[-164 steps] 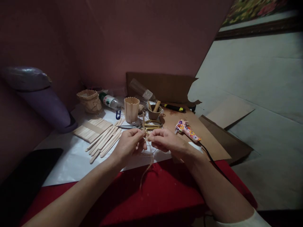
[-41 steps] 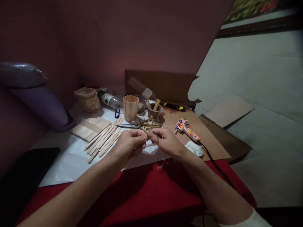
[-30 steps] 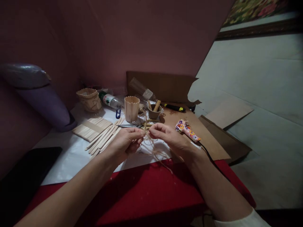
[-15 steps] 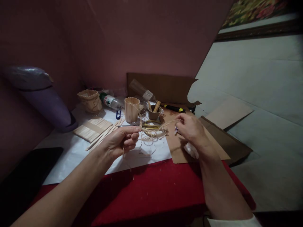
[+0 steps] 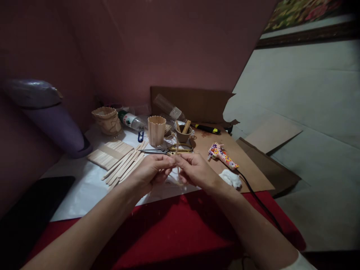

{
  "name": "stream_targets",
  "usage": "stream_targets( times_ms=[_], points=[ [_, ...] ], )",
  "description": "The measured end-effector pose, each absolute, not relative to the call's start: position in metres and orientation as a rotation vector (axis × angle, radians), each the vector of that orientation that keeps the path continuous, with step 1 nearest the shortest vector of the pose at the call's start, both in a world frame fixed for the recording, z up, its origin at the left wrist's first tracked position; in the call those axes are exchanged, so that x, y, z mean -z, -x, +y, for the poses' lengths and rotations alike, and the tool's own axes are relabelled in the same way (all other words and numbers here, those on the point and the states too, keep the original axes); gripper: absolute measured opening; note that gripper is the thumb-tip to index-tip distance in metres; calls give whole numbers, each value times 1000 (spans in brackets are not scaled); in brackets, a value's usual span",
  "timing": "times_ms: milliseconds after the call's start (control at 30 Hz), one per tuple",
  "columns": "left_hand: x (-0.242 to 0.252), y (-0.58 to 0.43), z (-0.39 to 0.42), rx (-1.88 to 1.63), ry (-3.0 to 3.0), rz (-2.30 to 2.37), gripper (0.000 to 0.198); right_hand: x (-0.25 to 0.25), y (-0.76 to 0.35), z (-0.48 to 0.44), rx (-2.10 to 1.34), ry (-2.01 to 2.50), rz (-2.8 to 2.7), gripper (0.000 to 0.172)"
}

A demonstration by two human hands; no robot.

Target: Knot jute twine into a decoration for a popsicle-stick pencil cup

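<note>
My left hand (image 5: 157, 169) and my right hand (image 5: 192, 168) meet over the front of the table, fingertips pinched close together. Both are closed on the twine (image 5: 177, 173), whose strands hang below and loop up behind the fingers. Just beyond the hands lie scissors (image 5: 154, 151), blades pointing left and yellow-edged handles partly behind the twine. A cup covered in wooden sticks (image 5: 156, 130) stands upright behind them. Loose craft sticks (image 5: 123, 165) are fanned out left of my left hand. A flower-patterned glue gun (image 5: 223, 154) rests on cardboard to the right of my right hand.
A banded bundle of sticks (image 5: 108, 155) and a second stick-covered pot (image 5: 107, 120) are at left. Plastic bottles (image 5: 135, 120), a small cup with sticks (image 5: 183, 133) and a cutter (image 5: 207, 129) stand or lie behind. White cloth (image 5: 230, 178) and a cord (image 5: 258, 198) are at right.
My right hand has moved left and down to meet my left hand, bringing the twine's stretched strands together. The glue gun and more of the loose sticks are now uncovered.
</note>
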State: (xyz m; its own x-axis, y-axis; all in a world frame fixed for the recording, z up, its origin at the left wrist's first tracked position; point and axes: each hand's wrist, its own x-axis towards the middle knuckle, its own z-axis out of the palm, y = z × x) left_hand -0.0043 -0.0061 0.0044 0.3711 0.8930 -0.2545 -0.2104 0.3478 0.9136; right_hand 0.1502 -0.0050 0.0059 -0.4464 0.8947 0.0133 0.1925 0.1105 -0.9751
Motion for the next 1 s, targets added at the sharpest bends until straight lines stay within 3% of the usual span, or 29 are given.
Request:
stream_targets(
  times_ms=[333,567,767,1000],
  points=[
    [-4,-1,-9,-848,-1010,975,26,-9,-165,6,-1497,1079,-1705,50],
    [-3,-2,-9,-882,-1035,979,25,-10,-163,1,-1721,1040,-1592,41],
    [-6,-2,-9,-884,-1075,1038,24,-10,-168,3,-1605,1147,-1692,39],
    [-8,-4,-11,-922,-1158,1003,16,-7,-176,9,-1890,917,-1581,26]
  ],
)
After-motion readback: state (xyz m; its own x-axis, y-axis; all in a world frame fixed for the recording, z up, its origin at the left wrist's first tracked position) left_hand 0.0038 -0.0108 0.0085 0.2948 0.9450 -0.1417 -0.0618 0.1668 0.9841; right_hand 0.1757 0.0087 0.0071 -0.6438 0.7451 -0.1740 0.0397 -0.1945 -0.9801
